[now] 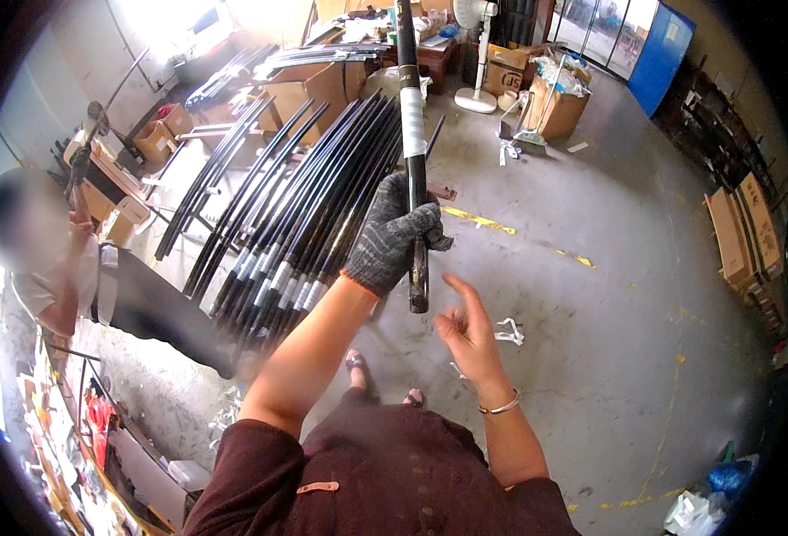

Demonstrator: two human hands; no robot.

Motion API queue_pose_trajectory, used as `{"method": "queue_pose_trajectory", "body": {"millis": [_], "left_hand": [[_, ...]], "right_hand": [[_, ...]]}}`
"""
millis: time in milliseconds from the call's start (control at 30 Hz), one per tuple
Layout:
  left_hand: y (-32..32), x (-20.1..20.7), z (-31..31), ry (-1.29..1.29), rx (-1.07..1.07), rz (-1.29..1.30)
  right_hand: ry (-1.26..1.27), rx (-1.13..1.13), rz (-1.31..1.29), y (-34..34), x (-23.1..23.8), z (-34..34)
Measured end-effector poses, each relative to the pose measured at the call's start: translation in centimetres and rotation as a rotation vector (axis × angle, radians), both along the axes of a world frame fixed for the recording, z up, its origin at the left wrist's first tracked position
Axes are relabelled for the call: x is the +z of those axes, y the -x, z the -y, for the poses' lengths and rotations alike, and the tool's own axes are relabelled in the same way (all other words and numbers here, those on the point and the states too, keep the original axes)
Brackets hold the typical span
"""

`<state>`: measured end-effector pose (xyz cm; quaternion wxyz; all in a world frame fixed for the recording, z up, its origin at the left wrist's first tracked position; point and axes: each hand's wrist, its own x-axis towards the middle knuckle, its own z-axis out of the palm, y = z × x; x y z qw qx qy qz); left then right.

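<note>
A long black pole (414,170) with a whitish band stands nearly upright in front of me, its upper end beyond the top of the view. My left hand (394,228), in a dark grey knit glove, is wrapped round it a little above its lower end. Bare and just right of that lower end, my right hand (470,332) has its index finger stretched out and its thumb apart; nothing shows in it. Many similar black poles (309,210) with pale bands lie side by side to the left of my left hand.
At the left another person (144,286) stands holding a long rod. Cardboard boxes (314,94), a white fan (477,54) and a broom with a dustpan (530,138) are at the back. White scraps (508,332) lie on the grey floor; more cartons (742,228) lean at the right.
</note>
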<state>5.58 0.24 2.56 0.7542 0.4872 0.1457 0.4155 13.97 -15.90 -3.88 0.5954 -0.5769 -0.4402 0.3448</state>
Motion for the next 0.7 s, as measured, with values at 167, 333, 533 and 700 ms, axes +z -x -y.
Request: {"method": "queue_pose_trajectory", "body": {"millis": [167,333,533,700], "left_hand": [[-1.1,-1.7,0.1,0.013,0.060,-0.072],[-1.0,-1.9,-1.4,0.088,0.023,-0.056],[-0.9,-1.3,-1.5,0.129,0.070,-0.012],[0.4,-1.7,-3.1,0.597,-0.513,0.638]], "right_hand": [[0.037,-0.048,0.405,-0.4,-0.1,-1.5],[0.066,0.069,0.124,-1.7,-1.2,-1.0],[0.073,0.088,0.174,-1.2,-1.0,-1.3],[0.050,0.228,0.038,-0.9,-0.5,-1.6]]}}
